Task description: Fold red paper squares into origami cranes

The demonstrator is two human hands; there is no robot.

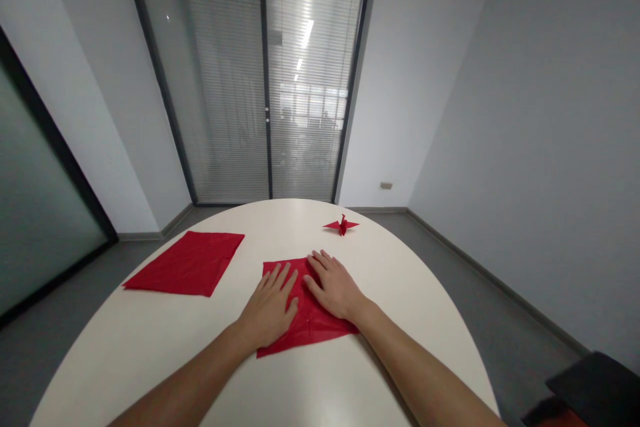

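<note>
Red sheet [313, 328]: lay mid-bench [150, 353], pinned under both hands.
Left hand [270, 310]: flat, fingers spread, gripping nothing.
Right hand [334, 288]: likewise flat, open.
Spare sheet [187, 261]: left, well apart.
Crane [342, 225]: stood beyond the fingertips.

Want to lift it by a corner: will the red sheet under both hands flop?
Probably flops: the red sheet lies thin and flat under the left hand and right hand. Likely light, so it may slide on the smooth table.
</note>
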